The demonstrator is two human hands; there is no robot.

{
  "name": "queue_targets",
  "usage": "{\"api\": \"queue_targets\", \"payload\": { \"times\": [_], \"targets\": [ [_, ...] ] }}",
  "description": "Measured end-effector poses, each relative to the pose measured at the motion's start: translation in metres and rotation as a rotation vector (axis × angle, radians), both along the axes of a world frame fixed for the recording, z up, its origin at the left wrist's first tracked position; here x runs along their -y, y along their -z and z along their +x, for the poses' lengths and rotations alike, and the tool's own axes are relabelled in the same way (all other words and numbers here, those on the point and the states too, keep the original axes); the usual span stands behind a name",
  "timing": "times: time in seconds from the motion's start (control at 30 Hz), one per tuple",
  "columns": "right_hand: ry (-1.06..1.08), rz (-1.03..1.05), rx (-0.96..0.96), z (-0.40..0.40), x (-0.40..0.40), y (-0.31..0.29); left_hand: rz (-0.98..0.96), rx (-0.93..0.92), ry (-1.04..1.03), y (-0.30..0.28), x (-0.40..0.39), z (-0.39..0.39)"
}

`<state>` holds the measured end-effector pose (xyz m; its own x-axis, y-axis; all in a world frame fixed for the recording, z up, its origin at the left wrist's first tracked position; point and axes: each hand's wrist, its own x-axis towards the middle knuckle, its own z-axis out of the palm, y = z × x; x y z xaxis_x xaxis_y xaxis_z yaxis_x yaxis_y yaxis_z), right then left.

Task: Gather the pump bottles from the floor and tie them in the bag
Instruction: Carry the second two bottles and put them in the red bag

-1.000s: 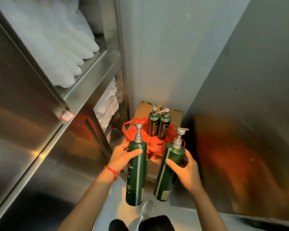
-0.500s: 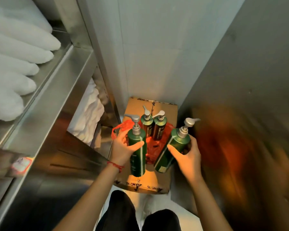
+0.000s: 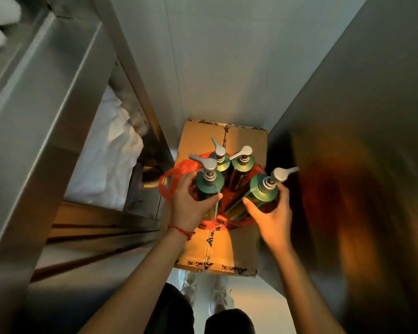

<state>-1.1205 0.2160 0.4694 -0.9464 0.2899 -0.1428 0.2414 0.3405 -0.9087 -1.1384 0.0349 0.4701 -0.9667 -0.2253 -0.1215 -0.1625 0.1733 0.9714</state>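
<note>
Two glossy green pump bottles held over a thin orange plastic bag point(image 3: 165, 186), mid-frame.

The left hand point(image 3: 191, 208) grips one cylindrical bottle point(image 3: 209, 186); the right hand point(image 3: 272, 213) grips another point(image 3: 263, 192), above a taped cardboard box point(image 3: 239, 244).

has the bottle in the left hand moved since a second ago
Yes. The left-hand bottle has gone forward and down, from short of the cardboard box into the red bag on it.
</note>
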Motion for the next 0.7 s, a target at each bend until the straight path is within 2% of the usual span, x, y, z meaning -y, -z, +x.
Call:
{"api": "queue_targets", "payload": {
  "times": [0.33,0.5,0.7],
  "targets": [
    [-0.015,-0.04,-0.083,-0.008,0.003,0.049,0.03,-0.043,0.013,0.039,-0.004,-0.007],
    [-0.027,-0.014,-0.109,-0.012,0.001,0.063,-0.046,-0.076,0.032,0.051,-0.007,-0.009],
    [-0.088,-0.02,-0.148,-0.014,0.002,0.071,-0.043,-0.033,0.04,0.062,-0.01,-0.008]
  ]
}}
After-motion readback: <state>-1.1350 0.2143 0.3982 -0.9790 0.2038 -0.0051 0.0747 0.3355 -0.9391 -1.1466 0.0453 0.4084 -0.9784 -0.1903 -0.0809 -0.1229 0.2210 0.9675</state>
